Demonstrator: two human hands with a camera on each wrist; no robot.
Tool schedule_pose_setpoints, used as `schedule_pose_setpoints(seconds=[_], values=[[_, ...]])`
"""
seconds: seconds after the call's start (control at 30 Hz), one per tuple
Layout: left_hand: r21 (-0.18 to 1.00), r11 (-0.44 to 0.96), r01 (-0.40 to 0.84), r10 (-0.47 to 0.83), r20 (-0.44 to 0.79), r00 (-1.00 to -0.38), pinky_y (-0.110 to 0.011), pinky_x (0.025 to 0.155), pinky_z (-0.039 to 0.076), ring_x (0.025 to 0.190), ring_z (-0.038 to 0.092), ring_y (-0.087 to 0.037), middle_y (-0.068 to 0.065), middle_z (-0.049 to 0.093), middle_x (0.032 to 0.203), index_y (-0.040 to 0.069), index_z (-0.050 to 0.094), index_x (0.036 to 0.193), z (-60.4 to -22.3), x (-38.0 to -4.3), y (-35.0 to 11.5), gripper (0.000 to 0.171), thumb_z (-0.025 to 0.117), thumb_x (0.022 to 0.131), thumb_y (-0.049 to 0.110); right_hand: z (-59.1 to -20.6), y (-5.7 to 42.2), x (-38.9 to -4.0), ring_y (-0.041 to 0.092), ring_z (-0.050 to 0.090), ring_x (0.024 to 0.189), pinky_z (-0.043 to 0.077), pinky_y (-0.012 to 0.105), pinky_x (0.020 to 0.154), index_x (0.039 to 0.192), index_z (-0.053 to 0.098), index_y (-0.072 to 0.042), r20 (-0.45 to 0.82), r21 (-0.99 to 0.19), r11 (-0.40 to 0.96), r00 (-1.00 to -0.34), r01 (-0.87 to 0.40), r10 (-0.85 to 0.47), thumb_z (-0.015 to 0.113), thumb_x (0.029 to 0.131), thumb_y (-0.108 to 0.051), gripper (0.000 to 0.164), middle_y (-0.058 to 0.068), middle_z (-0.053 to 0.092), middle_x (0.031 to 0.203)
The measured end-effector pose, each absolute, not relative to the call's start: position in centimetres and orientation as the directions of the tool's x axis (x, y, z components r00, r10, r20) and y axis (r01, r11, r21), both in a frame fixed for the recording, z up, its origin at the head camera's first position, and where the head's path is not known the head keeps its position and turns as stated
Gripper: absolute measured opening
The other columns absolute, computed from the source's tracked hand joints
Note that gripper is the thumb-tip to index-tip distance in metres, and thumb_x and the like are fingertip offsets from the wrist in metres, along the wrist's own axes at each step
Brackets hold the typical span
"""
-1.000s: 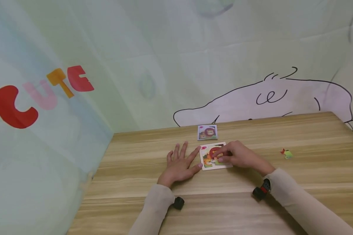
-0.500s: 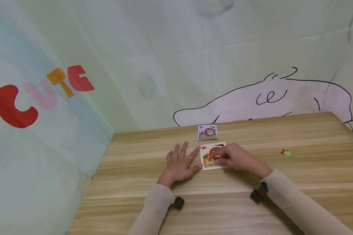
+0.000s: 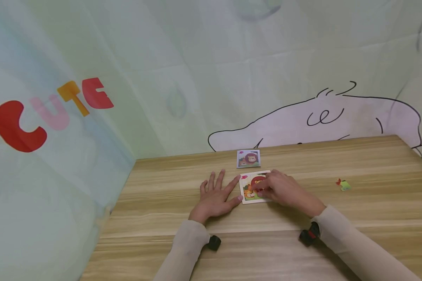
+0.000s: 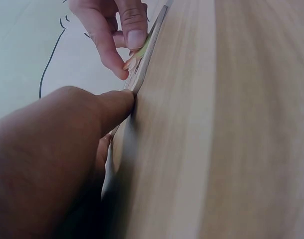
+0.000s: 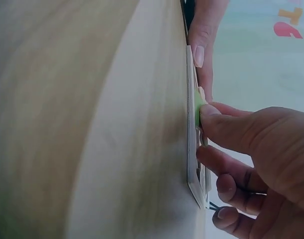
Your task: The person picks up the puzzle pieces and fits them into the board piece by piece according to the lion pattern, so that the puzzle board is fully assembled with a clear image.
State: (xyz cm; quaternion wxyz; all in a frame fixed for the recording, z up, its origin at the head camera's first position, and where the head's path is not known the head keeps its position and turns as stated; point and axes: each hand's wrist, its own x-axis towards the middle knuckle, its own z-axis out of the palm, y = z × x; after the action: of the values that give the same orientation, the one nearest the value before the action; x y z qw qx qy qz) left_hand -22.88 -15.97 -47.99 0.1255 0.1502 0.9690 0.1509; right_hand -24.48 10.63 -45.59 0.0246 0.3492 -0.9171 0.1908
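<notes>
In the head view, a square jigsaw puzzle board [image 3: 249, 201] with a lion picture and a pale border lies on the table. My left hand [image 3: 216, 201] rests flat to its left, fingers spread, index fingertip and thumb at the board's left edge. Over the right part of the board, my right hand [image 3: 285, 191] pinches a green-edged puzzle piece [image 5: 197, 107] between thumb and index finger. The left wrist view has this piece slightly tilted, close over the board's surface. My right hand hides the board's right side.
Behind the board lies a small picture card [image 3: 248, 159] with the same lion design. A loose green and red puzzle piece [image 3: 344, 185] lies to the right on the wooden table [image 3: 161, 199]. A printed cloth backdrop [image 3: 183, 97] rises along the table's back and left.
My right hand has shifted slightly left with the puzzle piece, and a pale gap at the board's lower middle now looks covered in green. My left hand stays in place.
</notes>
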Motion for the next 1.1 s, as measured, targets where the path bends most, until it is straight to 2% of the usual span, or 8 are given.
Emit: schedule_pose_setpoints(seconds=[0.17, 0.3, 0.4, 0.53, 0.7, 0.93, 1.1], values=[[0.335, 0.907, 0.254, 0.331, -0.195, -0.923, -0.071, 0.130, -0.005, 0.169, -0.014, -0.045, -0.009, -0.009, 0.184, 0.048, 0.015, 0.171, -47.99, -22.84, -16.01, 0.074, 0.040, 0.105, 0.072, -45.49, 10.39, -24.25, 0.023, 0.059, 0.096, 0.051, 0.038, 0.069, 0.123, 0.083, -0.031, 0.127, -0.341, 0.725, -0.793, -0.599, -0.596, 0.083, 0.095, -0.027, 0.028, 0.006, 0.072, 0.105], [0.332, 0.909, 0.253, 0.331, -0.204, -0.921, -0.071, 0.130, -0.005, 0.169, -0.016, -0.044, -0.009, -0.011, 0.184, 0.049, 0.013, 0.171, -47.95, -22.78, -16.03, 0.074, 0.039, 0.105, 0.072, -45.37, 10.28, -24.05, 0.026, 0.059, 0.108, 0.055, 0.042, 0.071, 0.137, 0.076, -0.024, 0.080, -0.378, 0.758, -0.834, -0.532, -0.545, 0.084, 0.095, -0.030, 0.043, 0.011, 0.065, 0.121], [0.327, 0.910, 0.255, 0.332, -0.206, -0.920, -0.071, 0.130, -0.005, 0.168, -0.016, -0.045, -0.009, -0.011, 0.184, 0.049, 0.012, 0.171, -48.04, -22.81, -16.06, 0.074, 0.038, 0.105, 0.073, -45.47, 10.26, -24.08, 0.030, 0.058, 0.119, 0.058, 0.049, 0.083, 0.144, 0.070, -0.020, 0.072, -0.427, 0.760, -0.856, -0.490, -0.511, 0.085, 0.094, -0.030, 0.053, 0.014, 0.062, 0.134], [0.327, 0.910, 0.256, 0.332, -0.203, -0.921, -0.071, 0.130, -0.005, 0.169, -0.015, -0.045, -0.009, -0.010, 0.184, 0.049, 0.012, 0.171, -48.13, -22.91, -16.03, 0.075, 0.038, 0.105, 0.073, -45.97, 10.48, -24.46, 0.037, 0.057, 0.124, 0.056, 0.058, 0.100, 0.145, 0.068, -0.016, 0.082, -0.506, 0.742, -0.881, -0.440, -0.467, 0.089, 0.091, -0.029, 0.060, 0.021, 0.060, 0.140], [0.332, 0.908, 0.255, 0.331, -0.200, -0.922, -0.071, 0.130, -0.005, 0.169, -0.014, -0.045, -0.009, -0.009, 0.184, 0.048, 0.013, 0.171, -48.00, -22.93, -15.94, 0.075, 0.039, 0.105, 0.073, -46.30, 10.78, -24.77, 0.045, 0.053, 0.131, 0.050, 0.066, 0.108, 0.138, 0.069, -0.014, 0.082, -0.595, 0.708, -0.905, -0.381, -0.417, 0.091, 0.088, -0.029, 0.057, 0.026, 0.057, 0.143], [0.333, 0.908, 0.253, 0.330, -0.199, -0.923, -0.071, 0.130, -0.006, 0.169, -0.015, -0.045, -0.009, -0.010, 0.184, 0.048, 0.013, 0.171, -47.85, -22.88, -15.91, 0.075, 0.039, 0.105, 0.072, -45.83, 10.64, -24.70, 0.045, 0.051, 0.131, 0.047, 0.066, 0.109, 0.130, 0.069, -0.015, 0.037, -0.625, 0.703, -0.912, -0.340, -0.409, 0.090, 0.089, -0.027, 0.048, 0.026, 0.055, 0.145], [0.326, 0.911, 0.253, 0.328, -0.202, -0.923, -0.071, 0.130, -0.006, 0.169, -0.015, -0.045, -0.009, -0.010, 0.184, 0.048, 0.013, 0.171, -48.02, -22.91, -15.97, 0.075, 0.039, 0.105, 0.073, -45.93, 10.72, -24.54, 0.043, 0.052, 0.128, 0.048, 0.064, 0.106, 0.127, 0.071, -0.015, 0.052, -0.639, 0.687, -0.910, -0.346, -0.411, 0.087, 0.092, -0.024, 0.040, 0.024, 0.058, 0.141]])
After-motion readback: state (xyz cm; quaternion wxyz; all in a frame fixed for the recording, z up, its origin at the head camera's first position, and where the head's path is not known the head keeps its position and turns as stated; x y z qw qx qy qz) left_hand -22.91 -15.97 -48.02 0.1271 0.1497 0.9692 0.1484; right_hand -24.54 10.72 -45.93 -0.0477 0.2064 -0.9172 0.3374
